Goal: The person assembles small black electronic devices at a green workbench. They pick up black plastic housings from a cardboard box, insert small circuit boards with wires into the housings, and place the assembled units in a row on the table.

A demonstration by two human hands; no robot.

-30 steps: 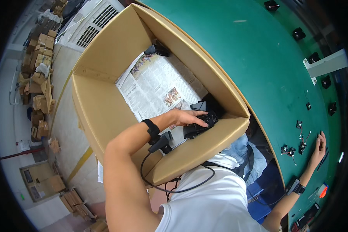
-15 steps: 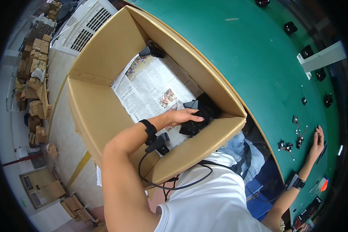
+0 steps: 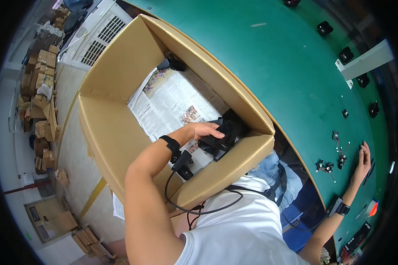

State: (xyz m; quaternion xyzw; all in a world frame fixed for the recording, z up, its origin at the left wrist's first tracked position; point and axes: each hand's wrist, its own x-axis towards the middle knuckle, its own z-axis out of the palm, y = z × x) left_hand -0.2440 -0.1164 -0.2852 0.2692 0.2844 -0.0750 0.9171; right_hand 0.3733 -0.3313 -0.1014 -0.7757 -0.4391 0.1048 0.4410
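Note:
My left hand (image 3: 206, 130) reaches down into a large cardboard box (image 3: 115, 57), closed around a black plastic part (image 3: 212, 143). Its fingers are mostly hidden by the part and by other black parts (image 3: 235, 126) heaped in the near right corner. Sheets of newspaper (image 3: 166, 99) line the box floor. At the far end of the box lies another black plastic part (image 3: 171, 63). My right hand (image 3: 362, 162) rests on the green table with fingers stretched out and nothing in its grasp, beside a thin dark tool (image 3: 369, 173).
The green table (image 3: 252, 57) runs along the box's right side. Small circuit pieces with wires (image 3: 325, 166) lie left of my right hand. Several black parts (image 3: 325, 28) line its far side near a white metal post (image 3: 367, 64). Cartons (image 3: 44, 84) fill shelves at the left.
My left hand has shifted slightly left among the black parts, and the part at it has turned and sits lower. The view has moved a little; my right hand stays on the table.

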